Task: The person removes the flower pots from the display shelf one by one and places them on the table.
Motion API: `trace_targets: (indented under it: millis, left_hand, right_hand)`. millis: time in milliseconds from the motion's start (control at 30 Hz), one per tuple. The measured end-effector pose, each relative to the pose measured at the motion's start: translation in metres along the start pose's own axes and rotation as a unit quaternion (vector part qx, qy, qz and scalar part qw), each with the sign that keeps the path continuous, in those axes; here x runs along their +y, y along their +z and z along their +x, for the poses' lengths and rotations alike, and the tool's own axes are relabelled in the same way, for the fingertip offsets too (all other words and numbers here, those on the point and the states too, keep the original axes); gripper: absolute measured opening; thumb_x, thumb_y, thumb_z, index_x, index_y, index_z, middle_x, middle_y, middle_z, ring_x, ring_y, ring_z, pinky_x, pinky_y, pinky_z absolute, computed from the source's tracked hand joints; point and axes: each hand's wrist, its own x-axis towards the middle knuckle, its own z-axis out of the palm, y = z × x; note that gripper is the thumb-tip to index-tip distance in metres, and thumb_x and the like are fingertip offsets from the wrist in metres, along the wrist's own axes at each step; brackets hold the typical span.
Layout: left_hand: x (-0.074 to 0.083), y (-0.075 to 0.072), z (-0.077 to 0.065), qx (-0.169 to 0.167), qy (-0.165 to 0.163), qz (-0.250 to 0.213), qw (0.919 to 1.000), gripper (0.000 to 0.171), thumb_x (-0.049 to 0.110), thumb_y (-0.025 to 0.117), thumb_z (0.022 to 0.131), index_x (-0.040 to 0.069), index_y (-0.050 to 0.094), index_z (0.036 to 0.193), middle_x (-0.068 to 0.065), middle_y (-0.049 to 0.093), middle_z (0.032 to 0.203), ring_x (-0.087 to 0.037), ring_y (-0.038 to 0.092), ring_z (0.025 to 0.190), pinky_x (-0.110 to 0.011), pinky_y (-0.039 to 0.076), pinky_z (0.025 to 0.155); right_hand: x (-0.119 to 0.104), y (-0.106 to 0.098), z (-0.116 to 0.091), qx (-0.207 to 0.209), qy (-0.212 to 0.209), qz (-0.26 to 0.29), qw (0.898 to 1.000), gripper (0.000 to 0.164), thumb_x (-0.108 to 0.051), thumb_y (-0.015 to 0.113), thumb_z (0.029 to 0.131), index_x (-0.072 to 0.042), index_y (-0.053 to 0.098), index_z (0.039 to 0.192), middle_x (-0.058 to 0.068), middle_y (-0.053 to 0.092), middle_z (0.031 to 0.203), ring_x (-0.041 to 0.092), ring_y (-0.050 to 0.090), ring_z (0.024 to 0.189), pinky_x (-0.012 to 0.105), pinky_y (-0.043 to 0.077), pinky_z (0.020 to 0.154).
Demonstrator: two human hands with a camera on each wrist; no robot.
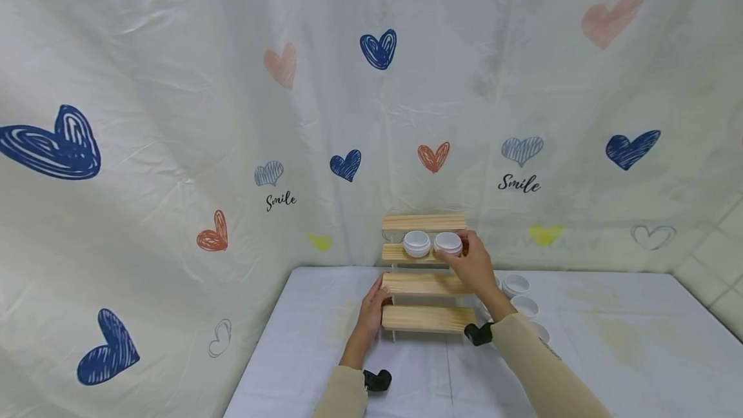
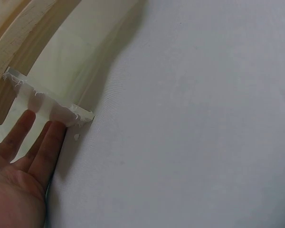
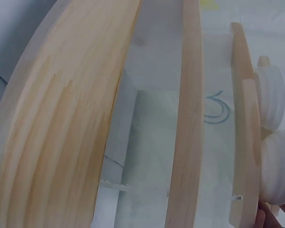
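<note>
A tiered wooden display rack (image 1: 428, 319) with clear side supports stands near the back wall. Two round white jars (image 1: 416, 244) sit side by side on its second step from the top. My right hand (image 1: 476, 268) pinches the right-hand jar (image 1: 449, 244) at that step; only fingertips of this hand show at the edge of the right wrist view, beside the jar (image 3: 277, 166). At the rack's left side is my left hand (image 1: 369, 308). In the left wrist view, the left hand (image 2: 19, 183) touches the clear support (image 2: 50, 97) with straight fingers.
Several more white jars (image 1: 515, 285) stand on the table right of the rack, partly hidden by the right forearm. A white cloth (image 1: 609, 366) with faint stains covers the table. Behind hangs a sheet (image 1: 453, 95) printed with hearts.
</note>
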Motion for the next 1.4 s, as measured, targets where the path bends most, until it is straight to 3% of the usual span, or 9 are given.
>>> trace_targets:
  millis: [867,1400]
  left_hand:
    - [0.001,0.000,-0.001,0.000,0.009,-0.001,1.0000,0.058,0.042,0.047,0.105,0.023,0.038,0.160,-0.004,0.038,0.165,-0.030,0.025,0.157,-0.056,0.017,0.128]
    - [0.001,0.000,-0.001,-0.002,0.007,-0.001,1.0000,0.057,0.042,0.046,0.106,0.024,0.038,0.160,-0.004,0.037,0.166,-0.030,0.024,0.157,-0.054,0.017,0.128]
  right_hand:
    - [0.000,-0.002,-0.009,-0.007,-0.006,0.003,1.000,0.067,-0.027,0.080,0.089,-0.003,0.039,0.136,0.021,0.052,0.133,0.036,0.052,0.126,0.051,0.043,0.111]
    - [0.002,-0.002,-0.012,-0.022,0.002,0.012,1.000,0.075,-0.031,0.078,0.091,-0.003,0.033,0.143,0.029,0.049,0.147,0.041,0.046,0.140,0.054,0.037,0.119]
